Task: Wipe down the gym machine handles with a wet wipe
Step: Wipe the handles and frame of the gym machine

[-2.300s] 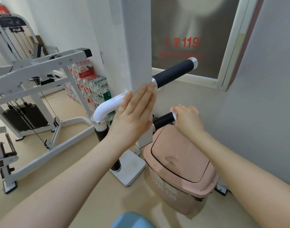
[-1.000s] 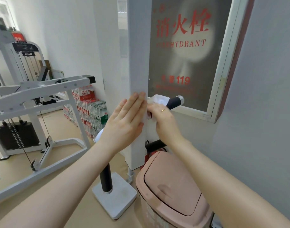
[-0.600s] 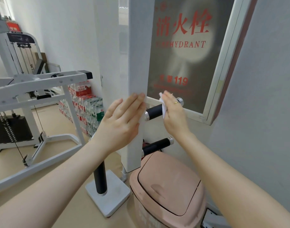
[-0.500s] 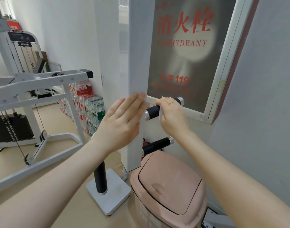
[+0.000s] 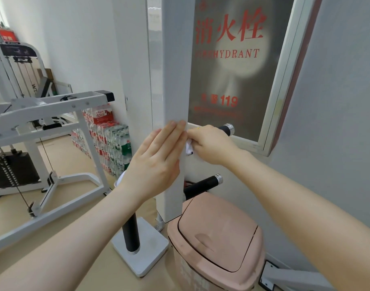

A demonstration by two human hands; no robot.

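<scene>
Your right hand covers most of the upper handle and nearly all the wipe, while the post hides both handles' inner ends.

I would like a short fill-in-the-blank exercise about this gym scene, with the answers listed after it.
1. The right hand presses a white ____ against the upper handle.
2. The left hand lies flat on the white ____ of the machine.
3. Below the lower handle stands a ____ bin with its lid closed.
4. The red number on the hydrant sign is ____.

Answers: wipe; post; pink; 119
</scene>
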